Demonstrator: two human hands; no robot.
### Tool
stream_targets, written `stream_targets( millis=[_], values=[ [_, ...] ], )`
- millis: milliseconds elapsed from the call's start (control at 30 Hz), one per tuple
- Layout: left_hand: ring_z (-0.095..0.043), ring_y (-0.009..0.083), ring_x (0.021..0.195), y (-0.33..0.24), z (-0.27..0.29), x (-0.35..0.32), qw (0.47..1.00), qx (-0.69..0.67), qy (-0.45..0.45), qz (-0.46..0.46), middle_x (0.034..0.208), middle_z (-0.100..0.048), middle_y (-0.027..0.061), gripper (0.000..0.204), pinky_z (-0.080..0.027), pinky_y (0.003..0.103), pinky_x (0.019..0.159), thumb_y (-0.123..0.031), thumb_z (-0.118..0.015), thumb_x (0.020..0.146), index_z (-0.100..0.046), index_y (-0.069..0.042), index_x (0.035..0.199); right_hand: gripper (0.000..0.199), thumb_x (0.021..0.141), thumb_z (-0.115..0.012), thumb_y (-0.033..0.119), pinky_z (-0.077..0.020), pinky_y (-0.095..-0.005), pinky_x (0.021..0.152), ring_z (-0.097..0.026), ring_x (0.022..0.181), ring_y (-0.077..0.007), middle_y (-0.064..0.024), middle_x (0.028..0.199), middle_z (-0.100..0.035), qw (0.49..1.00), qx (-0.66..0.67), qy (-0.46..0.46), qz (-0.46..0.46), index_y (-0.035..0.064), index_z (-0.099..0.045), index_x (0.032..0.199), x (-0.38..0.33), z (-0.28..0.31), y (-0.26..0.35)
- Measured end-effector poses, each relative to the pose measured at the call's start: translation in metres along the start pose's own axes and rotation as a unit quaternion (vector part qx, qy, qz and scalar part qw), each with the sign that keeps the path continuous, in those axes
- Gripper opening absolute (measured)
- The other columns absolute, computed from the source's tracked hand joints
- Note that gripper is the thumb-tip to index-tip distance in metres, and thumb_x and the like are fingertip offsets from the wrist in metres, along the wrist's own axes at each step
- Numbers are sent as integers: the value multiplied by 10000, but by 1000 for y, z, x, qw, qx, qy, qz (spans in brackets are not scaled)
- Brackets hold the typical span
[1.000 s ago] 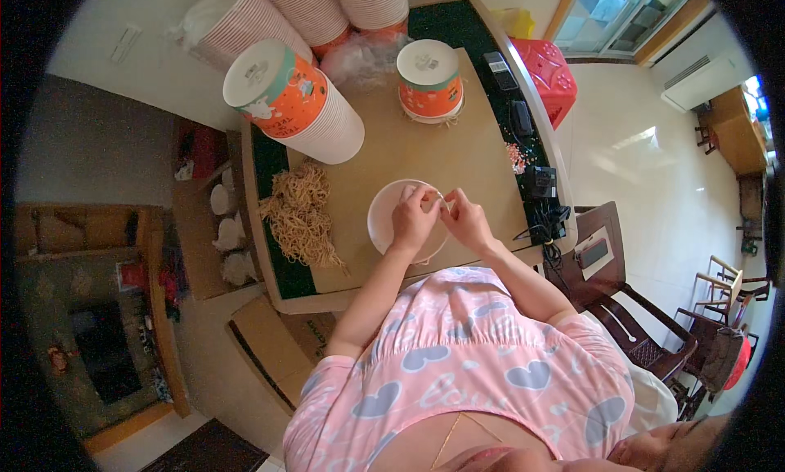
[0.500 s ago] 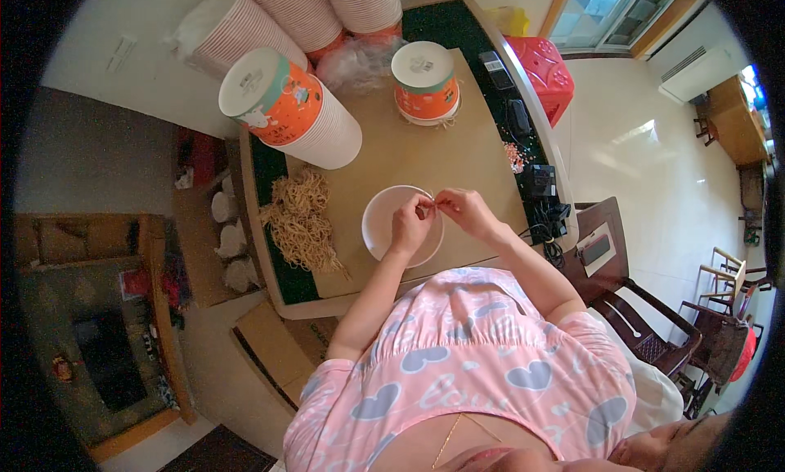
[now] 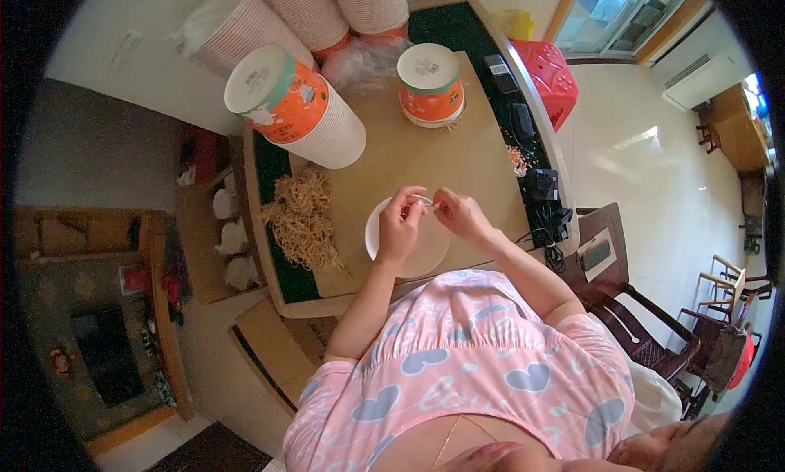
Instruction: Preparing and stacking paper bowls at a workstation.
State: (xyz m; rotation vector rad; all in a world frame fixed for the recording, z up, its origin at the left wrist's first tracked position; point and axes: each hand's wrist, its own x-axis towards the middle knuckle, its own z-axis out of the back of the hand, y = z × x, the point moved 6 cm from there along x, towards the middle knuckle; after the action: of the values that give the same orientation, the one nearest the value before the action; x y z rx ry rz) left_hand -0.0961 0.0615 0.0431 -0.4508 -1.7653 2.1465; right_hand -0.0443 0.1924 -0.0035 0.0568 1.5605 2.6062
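A white paper bowl (image 3: pixel 421 251) stands close to my body at the near edge of the table. My left hand (image 3: pixel 399 231) reaches across it, with bent fingers and thumb closed at its far rim. Beside it, my right hand (image 3: pixel 463 216) is closed in a pinch at the same rim; whatever sits between its fingertips is too small to make out. Left of the bowl lies a tangled heap of tan twine (image 3: pixel 301 219). Farther back, a short stack of orange and white paper bowls (image 3: pixel 431 104) rests upside down, with bits of twine under its rim.
A tall, tilted stack of paper bowls (image 3: pixel 307 116) stands at the back left. Behind it are wrapped stacks (image 3: pixel 298 14) and clear plastic (image 3: pixel 364 63). Black adapters and cables (image 3: pixel 544 190) line the table's right side, near a red stool (image 3: pixel 548 80). A wooden chair (image 3: pixel 634 308) stands at right.
My left hand's fingers have lifted and spread a little from a tight pinch against the right hand. The bowl has shifted slightly, and the whole view has moved a little.
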Motion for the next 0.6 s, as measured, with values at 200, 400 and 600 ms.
stream_targets(
  millis=[200,400,600],
  values=[
    [-512,69,544,39,30,-2,995,-20,-31,88,630,-552,-6,170,-409,188,530,-108,-522,883,-600,9,979,90,782,-536,117,-466,-421,651,-585,750,-340,-134,770,-593,991,-121,-42,37,84,-565,861,34,11,4],
    [-483,69,532,50,25,-34,918,-216,108,313,637,-544,5,256,-368,204,475,-242,-500,916,-607,-10,935,125,780,-520,98,-451,-409,729,-543,911,-327,-117,911,-572,950,-211,-139,184,106,-612,863,95,32,22],
    [-512,145,606,55,23,-31,846,-495,18,199,689,-543,42,241,-402,266,552,-239,-485,918,-591,-24,898,207,783,-537,51,-438,-298,525,-547,562,-166,-77,626,-554,998,-6,59,15,81,-607,976,30,-2,53]
  ],
)
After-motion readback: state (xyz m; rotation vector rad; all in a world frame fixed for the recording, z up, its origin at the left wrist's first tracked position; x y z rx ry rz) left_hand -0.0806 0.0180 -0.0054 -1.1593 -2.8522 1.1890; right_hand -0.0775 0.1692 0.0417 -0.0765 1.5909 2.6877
